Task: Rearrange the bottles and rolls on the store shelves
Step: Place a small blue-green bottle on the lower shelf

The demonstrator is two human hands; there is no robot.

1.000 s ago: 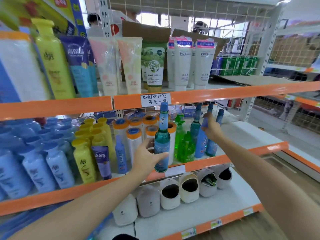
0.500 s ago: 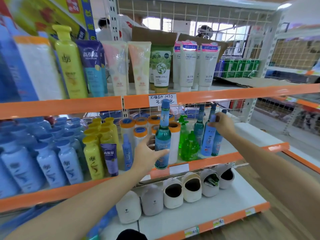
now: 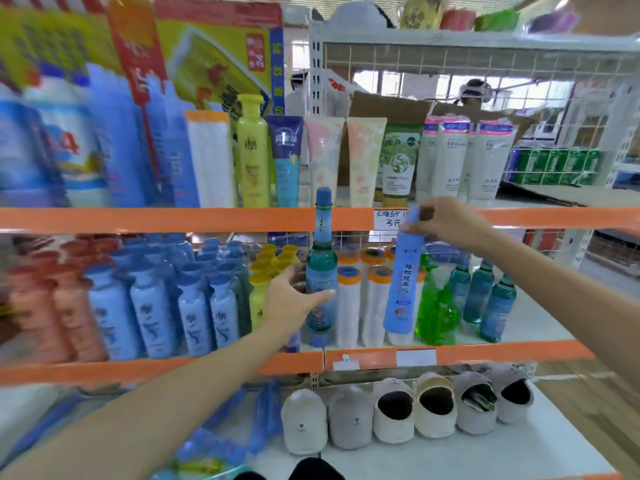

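**Blue bottle lifted clear of the middle shelf**

Your right hand [image 3: 446, 221] now pinches the light blue bottle [image 3: 403, 282] by its cap; half a second ago it stood on the middle shelf [image 3: 485, 353]. Your left hand [image 3: 294, 299], at 9 o'clock of it, grips the green glass bottle [image 3: 321, 271]. Both await placement. The left-side stock is motion-blurred; the rolls [image 3: 349, 306] are partly hidden.

Middle shelf [image 3: 540, 318]: bare white board lies right of the three green glass bottles [image 3: 479, 294]. Left of them, pump bottle [image 3: 437, 311], orange-capped rolls [image 3: 363, 299] and blue bottles [image 3: 194, 306] stand packed together, barring passage.
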